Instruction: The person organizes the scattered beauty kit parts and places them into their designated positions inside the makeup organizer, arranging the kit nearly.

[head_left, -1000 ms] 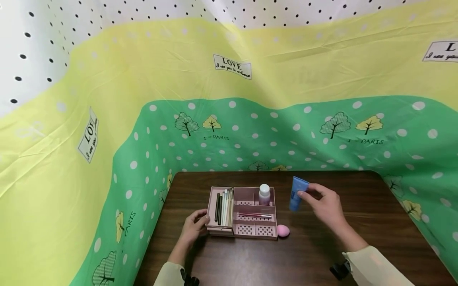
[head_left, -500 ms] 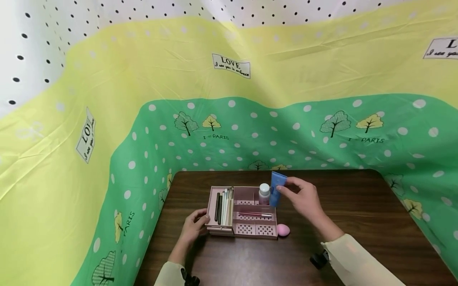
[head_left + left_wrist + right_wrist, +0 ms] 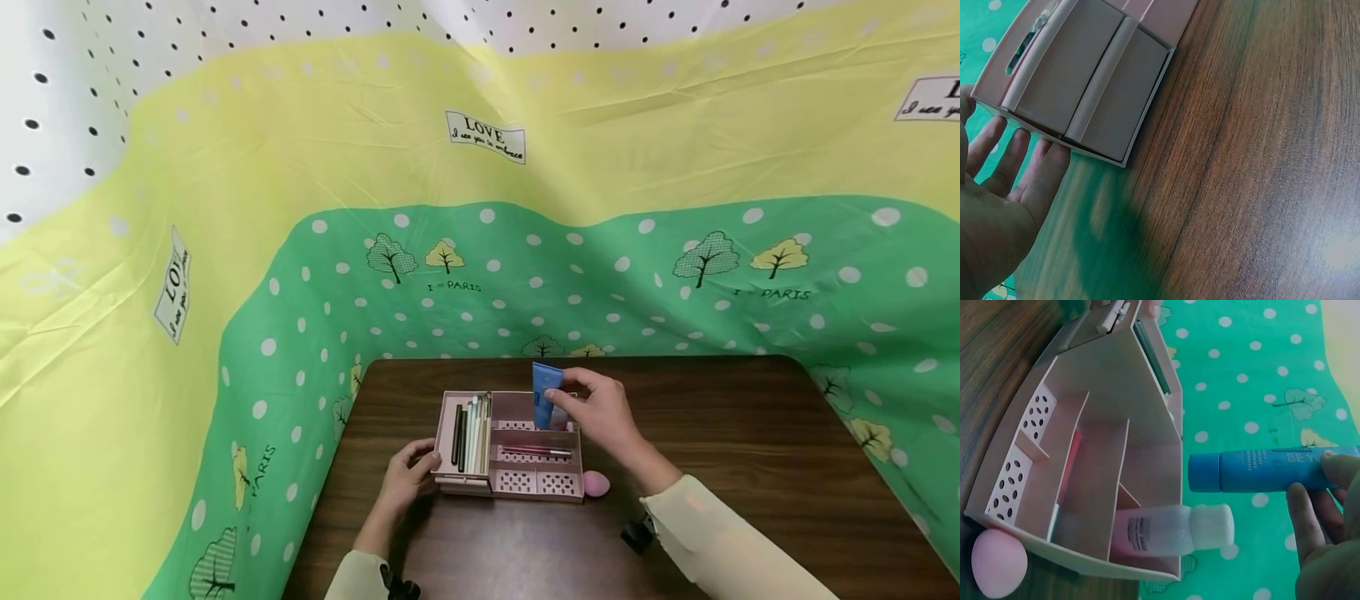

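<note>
My right hand (image 3: 603, 408) pinches a blue squeeze tube (image 3: 1254, 472) near its upper end. The tube hangs cap-down over the back row of a pink desk organizer (image 3: 498, 493), overlapping a white-capped bottle (image 3: 1166, 531) in the head view. In the right wrist view the tube's cap is outside the organizer's back wall, apart from the bottle. The bottle stands in the back right compartment. My left hand (image 3: 405, 475) touches the organizer's left end, its fingers fairly straight against the side in the left wrist view. Slim pens and brushes (image 3: 471, 437) fill the raised left tray.
A red slim tube (image 3: 536, 451) lies in the organizer's middle row. Against the right front corner sits a pink makeup sponge (image 3: 596, 483). Two drawers (image 3: 1072, 69) are closed under the left tray. The brown wooden table (image 3: 720, 433) is surrounded by a patterned green curtain (image 3: 570, 292).
My right hand has carried the blue squeeze tube leftward, from beside the organizer to over its back row, so the bottle is now mostly covered. The left hand stays at the organizer's side.
</note>
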